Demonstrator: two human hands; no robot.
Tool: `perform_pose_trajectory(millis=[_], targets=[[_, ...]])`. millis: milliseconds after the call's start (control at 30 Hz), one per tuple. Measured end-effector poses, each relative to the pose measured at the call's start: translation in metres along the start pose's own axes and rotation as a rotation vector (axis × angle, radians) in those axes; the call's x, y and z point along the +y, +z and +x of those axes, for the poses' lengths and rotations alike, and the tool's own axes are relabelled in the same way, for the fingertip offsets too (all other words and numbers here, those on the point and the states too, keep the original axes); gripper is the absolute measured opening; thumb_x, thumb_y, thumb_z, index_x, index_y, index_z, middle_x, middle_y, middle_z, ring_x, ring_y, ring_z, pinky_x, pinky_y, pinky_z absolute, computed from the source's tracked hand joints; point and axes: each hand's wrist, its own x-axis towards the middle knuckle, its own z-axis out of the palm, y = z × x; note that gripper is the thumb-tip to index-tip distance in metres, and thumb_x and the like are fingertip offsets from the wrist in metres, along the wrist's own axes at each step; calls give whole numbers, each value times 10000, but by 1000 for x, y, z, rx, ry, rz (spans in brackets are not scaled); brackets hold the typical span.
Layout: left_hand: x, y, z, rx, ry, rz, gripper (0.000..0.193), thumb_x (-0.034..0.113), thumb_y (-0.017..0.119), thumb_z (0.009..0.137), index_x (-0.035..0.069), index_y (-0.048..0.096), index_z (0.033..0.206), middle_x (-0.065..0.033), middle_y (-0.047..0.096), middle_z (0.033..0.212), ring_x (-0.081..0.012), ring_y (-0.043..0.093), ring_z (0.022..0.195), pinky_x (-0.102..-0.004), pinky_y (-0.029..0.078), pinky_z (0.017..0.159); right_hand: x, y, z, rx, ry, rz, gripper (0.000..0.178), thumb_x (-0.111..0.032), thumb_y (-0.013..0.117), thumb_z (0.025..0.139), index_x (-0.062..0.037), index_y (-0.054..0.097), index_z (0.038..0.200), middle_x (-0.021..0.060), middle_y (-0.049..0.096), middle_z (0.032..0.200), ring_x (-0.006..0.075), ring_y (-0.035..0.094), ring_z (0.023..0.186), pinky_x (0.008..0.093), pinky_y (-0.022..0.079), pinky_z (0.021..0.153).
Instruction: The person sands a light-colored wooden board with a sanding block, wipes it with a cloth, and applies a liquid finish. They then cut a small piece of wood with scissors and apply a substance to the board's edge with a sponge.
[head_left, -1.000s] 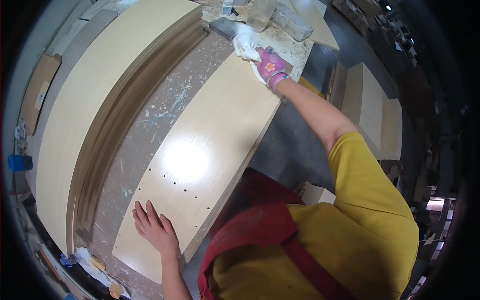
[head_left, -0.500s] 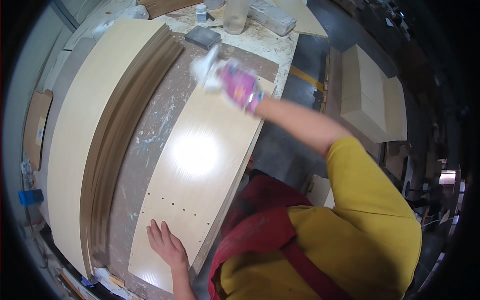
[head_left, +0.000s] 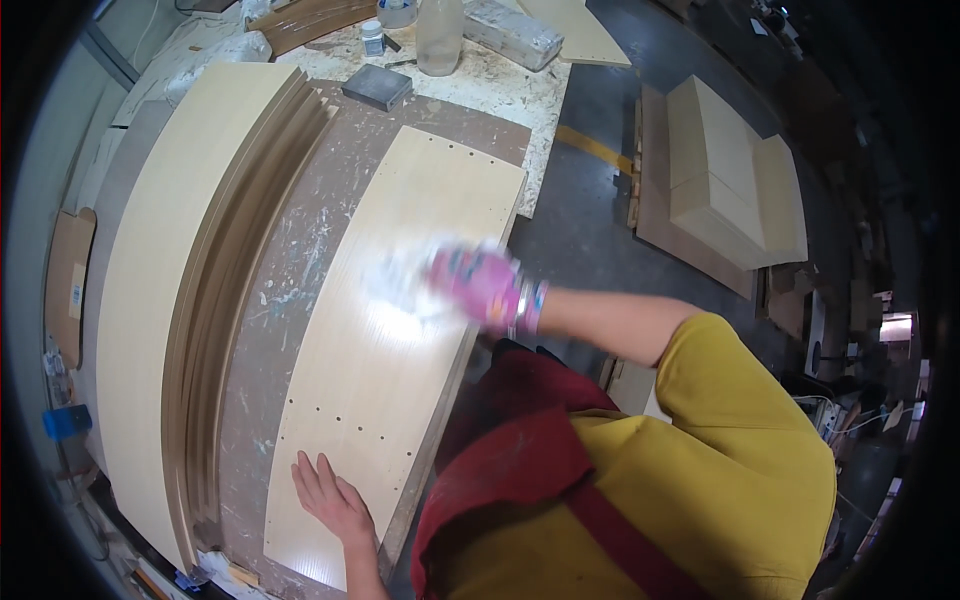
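Note:
A pale curved wooden panel point(head_left: 340, 365) lies before me, with small drilled holes near both ends. My bare left hand point(head_left: 335, 500) rests flat on its near end, fingers stretched out. Over the panel's middle is my right hand point(head_left: 478, 285), in a pink patterned glove and smeared by motion. It is closed on a white cloth point(head_left: 405, 280), which seems to touch the panel and blurs at its edges. The glove's fingertips are hidden by the cloth.
Left of the panel stands a stack of similar curved panels point(head_left: 165, 270). A grey sanding block point(head_left: 377, 87), a small jar point(head_left: 372, 38) and a clear plastic container point(head_left: 438, 40) stand at the far end. Curved pale pieces point(head_left: 715, 180) sit on a pallet at the right.
My right hand has swept the cloth from the panel's far end back toward its middle. My left hand keeps its place on the panel. The view has shifted slightly.

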Motion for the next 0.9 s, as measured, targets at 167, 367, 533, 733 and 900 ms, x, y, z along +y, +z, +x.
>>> perform_pose_trajectory(millis=[167,367,533,733,900], targets=[[0,1,-3,19,16,-23,405,79,440,896,33,499,1293,-174,379,1446,-408,319,1329,-490,259,1068,110,0,13,256,245,200,316,-204,529,853,-102,558,1151,141,624,940,323,645,793,442,527,693],[-2,1,-6,43,-9,-50,396,72,478,880,69,528,1274,-142,395,1441,-382,338,1321,-478,265,1063,182,-99,53,327,325,129,254,-242,579,839,-73,643,1017,167,669,971,327,641,911,397,497,795],[1,-2,-1,77,-9,-39,387,57,479,882,49,527,1265,-152,410,1420,-369,346,1315,-467,271,1065,53,-4,98,33,548,174,306,-250,570,852,-106,586,1122,152,637,1007,308,623,936,417,509,762],[-38,14,-35,283,-283,-759,388,77,435,924,-45,438,1293,-236,431,1341,-379,382,1276,-448,293,1068,-189,49,59,-167,-371,429,290,-309,495,884,-110,608,1062,80,643,1051,257,619,964,408,464,859],[-87,-32,-106,212,-378,55,467,204,435,954,-1,386,1370,-212,350,1439,-400,314,1329,-482,260,1080,-34,21,94,84,-57,157,358,-344,543,864,-81,604,1098,114,642,1014,266,635,896,416,494,792]])
